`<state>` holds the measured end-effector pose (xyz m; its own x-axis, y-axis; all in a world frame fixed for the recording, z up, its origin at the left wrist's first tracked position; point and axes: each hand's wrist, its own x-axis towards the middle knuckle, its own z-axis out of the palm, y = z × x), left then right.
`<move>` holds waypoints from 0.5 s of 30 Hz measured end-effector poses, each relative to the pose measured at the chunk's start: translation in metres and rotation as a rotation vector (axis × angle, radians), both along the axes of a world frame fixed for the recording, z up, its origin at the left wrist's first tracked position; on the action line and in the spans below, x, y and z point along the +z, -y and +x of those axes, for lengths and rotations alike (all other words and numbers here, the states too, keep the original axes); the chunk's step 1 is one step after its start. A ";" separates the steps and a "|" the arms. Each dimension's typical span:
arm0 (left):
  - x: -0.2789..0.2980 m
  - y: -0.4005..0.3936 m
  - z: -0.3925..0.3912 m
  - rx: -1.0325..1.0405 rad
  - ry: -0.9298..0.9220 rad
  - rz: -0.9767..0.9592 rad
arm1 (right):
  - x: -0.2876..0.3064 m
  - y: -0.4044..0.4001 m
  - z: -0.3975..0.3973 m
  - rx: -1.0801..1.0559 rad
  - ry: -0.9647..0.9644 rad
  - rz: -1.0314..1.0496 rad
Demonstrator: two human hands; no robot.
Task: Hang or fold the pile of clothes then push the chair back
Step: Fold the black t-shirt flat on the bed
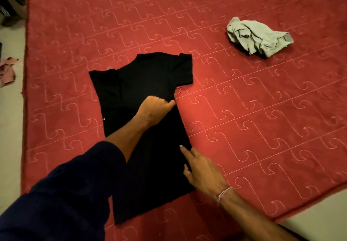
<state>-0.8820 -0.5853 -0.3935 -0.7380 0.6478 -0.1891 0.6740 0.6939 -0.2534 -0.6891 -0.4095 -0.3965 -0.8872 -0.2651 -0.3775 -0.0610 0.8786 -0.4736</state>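
Head view: left hand (156, 109) pinching black shirt (148, 82) edge, right hand (201, 171) fingers flat on it.

A shirt (150, 109) lies spread flat on the bed cover (262, 118), collar toward twelve o'clock and hem toward six. The left hand (155, 109) rests on the shirt's middle, at its three o'clock edge, fingers curled on the cloth. The right hand (201, 169) lies toward five o'clock of the left, fingertips touching the same edge nearer the hem. A crumpled garment (259, 37) sits on the cover well apart, toward two o'clock of the shirt. Off the cover's nine o'clock edge, a rag (7, 70) lies on the floor (11, 128).
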 end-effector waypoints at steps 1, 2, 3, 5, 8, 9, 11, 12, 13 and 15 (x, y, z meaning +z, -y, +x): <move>-0.002 0.010 0.002 -0.014 -0.015 0.013 | -0.001 0.009 0.001 0.020 0.005 0.009; -0.002 0.019 0.005 -0.020 -0.036 0.018 | -0.002 0.016 0.001 0.038 0.015 0.018; -0.004 0.029 0.009 -0.015 -0.054 0.012 | -0.005 0.024 0.000 0.065 0.026 0.030; -0.007 0.047 0.017 -0.007 -0.065 0.009 | -0.009 0.038 0.000 0.119 0.049 0.048; -0.014 0.069 0.028 0.011 -0.082 0.018 | -0.014 0.053 0.001 0.170 0.108 0.058; -0.017 0.076 0.030 0.015 -0.081 0.021 | -0.015 0.057 0.001 0.190 0.120 0.064; -0.027 0.088 0.035 0.014 -0.084 0.020 | -0.019 0.066 0.004 0.205 0.143 0.057; -0.031 0.092 0.037 0.009 -0.088 0.026 | -0.021 0.070 0.005 0.198 0.155 0.035; -0.035 0.096 0.040 0.016 -0.088 0.033 | -0.023 0.074 0.007 0.194 0.166 0.008; -0.040 0.101 0.045 0.055 -0.074 0.046 | -0.026 0.083 0.010 0.178 0.178 -0.037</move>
<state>-0.8371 -0.6866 -0.4333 -0.7835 0.6127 -0.1034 0.6152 0.7414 -0.2681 -0.6790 -0.4926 -0.4223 -0.7458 -0.4279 -0.5106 -0.1262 0.8433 -0.5223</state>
